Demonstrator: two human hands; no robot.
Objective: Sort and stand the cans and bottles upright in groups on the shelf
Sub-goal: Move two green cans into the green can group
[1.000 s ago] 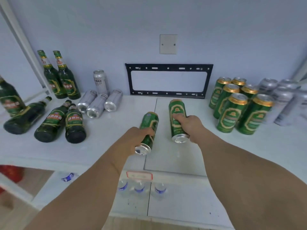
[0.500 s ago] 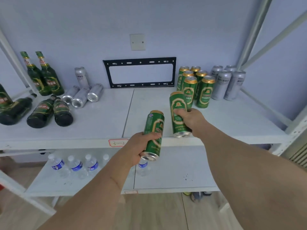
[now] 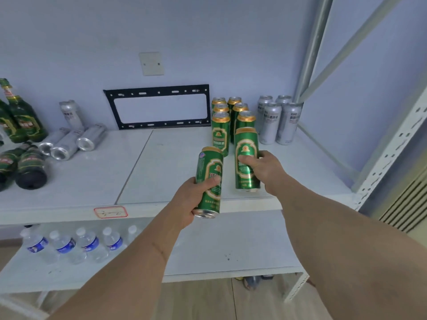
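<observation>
My left hand (image 3: 196, 199) grips a green can (image 3: 209, 179) upright above the shelf's front edge. My right hand (image 3: 265, 169) holds a second green can (image 3: 246, 158) upright, its base at the white shelf (image 3: 161, 172), just in front of a standing group of green cans (image 3: 221, 125). Several silver cans (image 3: 278, 121) stand at the back right. Three silver cans (image 3: 69, 144) lie on their sides at the left, one silver can (image 3: 70, 114) upright behind them. Green bottles (image 3: 20, 118) stand at far left, others (image 3: 27, 167) lie down.
A black metal frame (image 3: 159, 107) leans on the wall behind the shelf. Grey shelf posts (image 3: 323, 42) rise at the right. Water bottles (image 3: 69, 245) lie on the lower shelf. A red-edged label (image 3: 110, 211) sticks to the shelf's front edge.
Both hands have carried their green cans to the right, toward the standing green group. The right-hand can has come down to the shelf surface; the left one is still held in the air.
</observation>
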